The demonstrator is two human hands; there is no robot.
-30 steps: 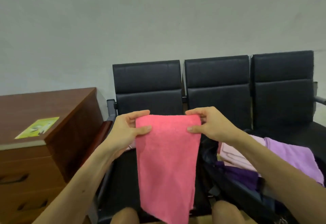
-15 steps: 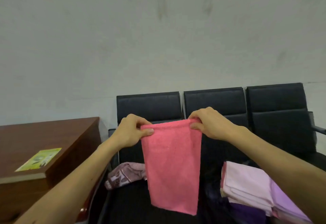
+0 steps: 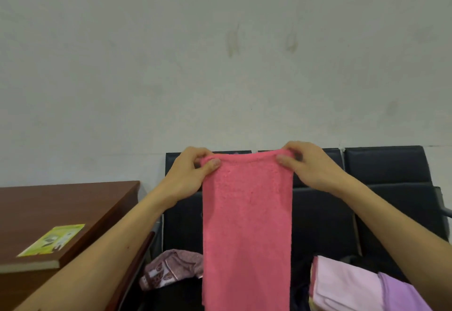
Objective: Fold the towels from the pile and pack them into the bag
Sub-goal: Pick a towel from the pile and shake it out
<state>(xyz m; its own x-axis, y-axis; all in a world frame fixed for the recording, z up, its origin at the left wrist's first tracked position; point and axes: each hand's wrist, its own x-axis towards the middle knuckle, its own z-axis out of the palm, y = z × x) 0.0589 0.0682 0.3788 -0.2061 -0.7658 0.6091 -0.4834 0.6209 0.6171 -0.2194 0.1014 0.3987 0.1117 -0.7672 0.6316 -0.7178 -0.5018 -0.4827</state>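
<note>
A pink towel (image 3: 247,225) hangs lengthwise in the middle of the frame, held up by its top edge and running out of view at the bottom, so its lower end cannot be seen. Its surface is a flat, fuzzy coral pink, narrow and straight-sided, with the top edge slightly rolled between the two hands. The left hand (image 3: 189,176) pinches the upper left corner, thumb on the near face and fingers curled behind; the right hand (image 3: 308,163) pinches the upper right corner the same way. Both forearms reach in from the lower corners. Behind the towel stands a row of black chairs (image 3: 386,178) against a pale wall (image 3: 220,53). On the seats at lower right lies a stack of folded towels (image 3: 347,283) in light pink and purple, and at lower centre-left, just beside the hanging towel, a crumpled patterned cloth (image 3: 171,271). At the lower left is a brown wooden cabinet (image 3: 61,208) with a green booklet (image 3: 52,239) lying on top
</note>
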